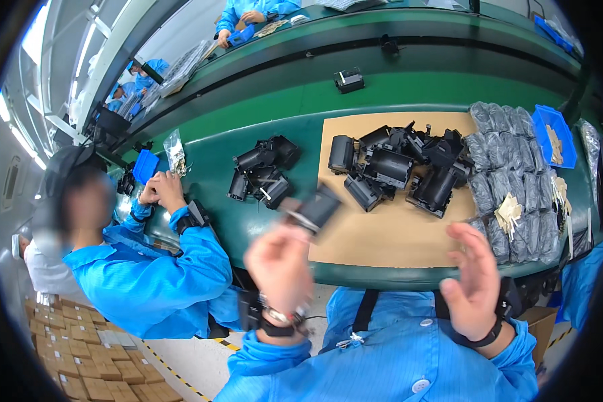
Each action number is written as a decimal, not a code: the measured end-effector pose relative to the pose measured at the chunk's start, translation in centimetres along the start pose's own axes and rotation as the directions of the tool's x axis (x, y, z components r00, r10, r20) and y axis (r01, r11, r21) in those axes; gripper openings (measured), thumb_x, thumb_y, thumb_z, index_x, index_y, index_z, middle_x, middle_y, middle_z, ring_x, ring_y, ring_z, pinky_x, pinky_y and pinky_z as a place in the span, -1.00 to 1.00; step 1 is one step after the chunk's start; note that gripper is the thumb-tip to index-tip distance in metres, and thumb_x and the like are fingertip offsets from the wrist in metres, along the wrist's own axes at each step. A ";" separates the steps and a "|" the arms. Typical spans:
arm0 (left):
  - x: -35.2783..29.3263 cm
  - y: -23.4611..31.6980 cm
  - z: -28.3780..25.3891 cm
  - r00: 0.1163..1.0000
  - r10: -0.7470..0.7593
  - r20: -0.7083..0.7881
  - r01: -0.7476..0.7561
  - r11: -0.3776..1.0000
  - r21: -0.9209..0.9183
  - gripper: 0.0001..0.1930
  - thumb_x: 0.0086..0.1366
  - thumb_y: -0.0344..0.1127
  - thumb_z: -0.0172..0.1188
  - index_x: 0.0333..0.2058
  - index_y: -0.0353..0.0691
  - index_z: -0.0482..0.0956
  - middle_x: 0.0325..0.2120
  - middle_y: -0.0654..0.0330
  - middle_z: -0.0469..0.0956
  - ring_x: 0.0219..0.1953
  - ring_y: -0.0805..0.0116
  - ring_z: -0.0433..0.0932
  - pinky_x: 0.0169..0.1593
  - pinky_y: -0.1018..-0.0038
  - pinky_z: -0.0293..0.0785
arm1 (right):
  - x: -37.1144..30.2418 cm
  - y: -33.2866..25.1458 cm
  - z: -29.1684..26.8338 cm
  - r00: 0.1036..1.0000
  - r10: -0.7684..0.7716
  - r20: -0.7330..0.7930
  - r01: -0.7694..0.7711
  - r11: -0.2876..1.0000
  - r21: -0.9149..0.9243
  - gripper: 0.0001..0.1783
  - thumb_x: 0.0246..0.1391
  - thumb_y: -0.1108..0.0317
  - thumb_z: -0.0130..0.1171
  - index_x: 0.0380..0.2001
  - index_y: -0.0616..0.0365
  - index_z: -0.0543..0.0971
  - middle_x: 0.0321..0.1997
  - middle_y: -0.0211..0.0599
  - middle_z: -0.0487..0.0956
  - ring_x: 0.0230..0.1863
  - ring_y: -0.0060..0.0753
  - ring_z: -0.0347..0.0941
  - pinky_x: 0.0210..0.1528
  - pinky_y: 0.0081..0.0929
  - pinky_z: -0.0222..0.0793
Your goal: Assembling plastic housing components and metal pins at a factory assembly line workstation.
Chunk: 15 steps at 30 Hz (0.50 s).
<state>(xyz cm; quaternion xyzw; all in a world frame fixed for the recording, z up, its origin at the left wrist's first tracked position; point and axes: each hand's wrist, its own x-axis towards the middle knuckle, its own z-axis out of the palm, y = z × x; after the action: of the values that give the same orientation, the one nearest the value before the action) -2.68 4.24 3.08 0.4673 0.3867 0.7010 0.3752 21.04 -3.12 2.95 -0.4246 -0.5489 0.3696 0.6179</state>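
Note:
My left hand [279, 262] is raised above the front edge of the green bench [261, 134] and grips a black plastic housing [315, 209], which is blurred by motion. My right hand [474, 280] is lifted beside it with fingers spread and nothing in it, about a hand's width to the right of the part. Behind both hands lies a brown cardboard sheet [382, 234] carrying a pile of black housings [398, 167]. Another cluster of black housings [264, 171] sits on the bench to the left of the sheet.
Rows of grey bagged parts [509, 174] lie right of the cardboard, with a blue bin [556, 134] behind them. A co-worker in a blue coat [147, 268] sits at my left, hands by a small blue tray [145, 165]. Stacked cartons [80, 362] stand on the floor.

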 end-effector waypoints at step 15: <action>6.7 -8.6 -11.9 0.954 0.050 -0.294 0.089 0.894 0.440 -0.70 0.10 -0.56 0.19 -0.15 -0.43 0.42 -0.24 0.06 0.52 -0.21 0.37 0.51 -0.09 0.51 0.43 | -2.4 0.1 -6.3 0.985 0.043 -0.170 -0.088 0.960 -0.267 -0.70 -0.08 0.55 0.06 -0.19 0.29 0.40 -0.21 -0.17 0.44 -0.13 -0.36 0.35 -0.02 -0.43 0.22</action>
<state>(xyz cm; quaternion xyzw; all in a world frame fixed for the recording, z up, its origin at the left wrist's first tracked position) -14.36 11.47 -5.28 0.4262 0.5945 0.6512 0.2019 26.95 -6.08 1.77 -0.5525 -0.5280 0.2748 0.5835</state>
